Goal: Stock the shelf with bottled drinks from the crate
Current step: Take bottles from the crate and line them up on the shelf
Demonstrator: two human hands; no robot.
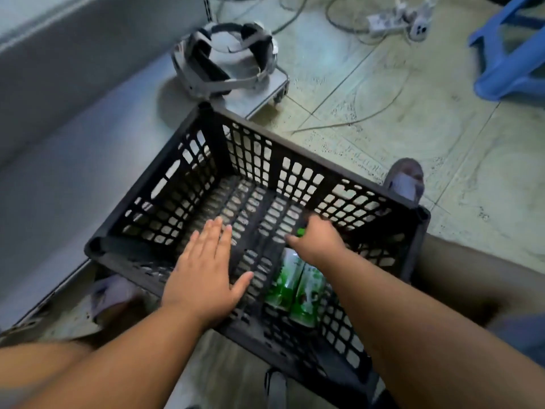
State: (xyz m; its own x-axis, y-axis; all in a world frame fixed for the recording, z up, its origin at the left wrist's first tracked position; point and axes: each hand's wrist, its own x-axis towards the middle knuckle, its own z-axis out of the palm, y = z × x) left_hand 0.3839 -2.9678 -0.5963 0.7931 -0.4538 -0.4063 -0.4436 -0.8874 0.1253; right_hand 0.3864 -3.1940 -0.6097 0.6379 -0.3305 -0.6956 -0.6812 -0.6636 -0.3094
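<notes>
Below, right hand (317, 239) grips bottle (284, 280); left hand (203, 271) flat.

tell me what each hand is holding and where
The right hand grips a green bottle at its cap end. The left hand is flat and holds nothing.

White-grey headset with black padding (225, 59) on metal ledge; white power strip (383, 22), loose cables (348, 28) on tiled floor; blue plastic stool (507, 54) far right.
</notes>
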